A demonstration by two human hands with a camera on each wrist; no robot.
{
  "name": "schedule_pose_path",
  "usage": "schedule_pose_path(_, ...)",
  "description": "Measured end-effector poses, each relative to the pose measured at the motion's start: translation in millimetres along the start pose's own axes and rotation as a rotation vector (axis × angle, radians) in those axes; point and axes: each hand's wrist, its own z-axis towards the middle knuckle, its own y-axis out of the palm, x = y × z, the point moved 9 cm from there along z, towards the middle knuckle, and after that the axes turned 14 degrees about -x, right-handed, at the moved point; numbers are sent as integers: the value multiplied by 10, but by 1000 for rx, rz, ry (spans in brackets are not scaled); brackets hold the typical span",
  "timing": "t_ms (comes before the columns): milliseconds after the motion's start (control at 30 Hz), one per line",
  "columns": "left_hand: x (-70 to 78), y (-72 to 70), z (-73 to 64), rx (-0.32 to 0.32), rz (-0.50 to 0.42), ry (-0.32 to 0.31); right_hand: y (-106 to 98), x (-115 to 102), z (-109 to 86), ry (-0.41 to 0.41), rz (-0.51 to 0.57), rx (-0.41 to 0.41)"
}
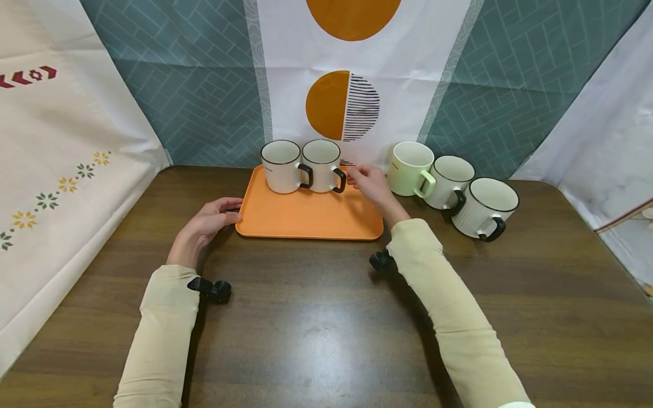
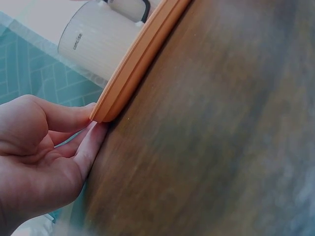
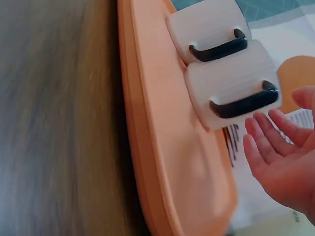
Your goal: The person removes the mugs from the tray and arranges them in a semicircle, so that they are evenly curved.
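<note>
**Pinching tray with left hand, loose with right hand**

Left grip: pinches left rim between thumb and fingers, clear in left wrist view.
Right grip: spread loose, fingers slightly bent, thumb held apart. Hovers above back right part of tray, just beside black handle of right mug. Cannot tell if touching it.

Tray: orange, rounded corners, set on wood table at back middle, long side toward person. Carries two mugs at back left, upright, side by side: left mug and right mug. Both white with black rim and black handle, both with handle turned to the right and slightly forward. Shows small dark print on left mug in left wrist view, too blurred to read.

Off tray, to the right: three more upright mugs in a slanting row, running forward and outward. Starts with green mug, pale, green handle, just beside right hand. Then middle mug, then end mug, both white with black rim and black handle. Packed close; cannot tell if touching.

Behind table: teal cloth with brick-like line pattern, plus white strip with orange circles down the middle. On far left: pale cloth with flower motifs.
</note>
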Motion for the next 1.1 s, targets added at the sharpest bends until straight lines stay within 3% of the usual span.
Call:
schedule_pose_path(233,-17,36,30,-6,2,6,149,84,138,-56,192,37)
schedule_pose_path(367,3,64,50,-12,-6,10,246,102,155,-71,221,11)
schedule_pose_path(533,33,50,56,-5,-9,8,322,40,161,-85,129,-4)
schedule_pose_path(800,26,12,34,2,-8,8,272,-35,99,-104,-155,35)
schedule_pose_path(1100,-9,-10,-3,15,-26,8,246,-28,11,-135,-157,1)
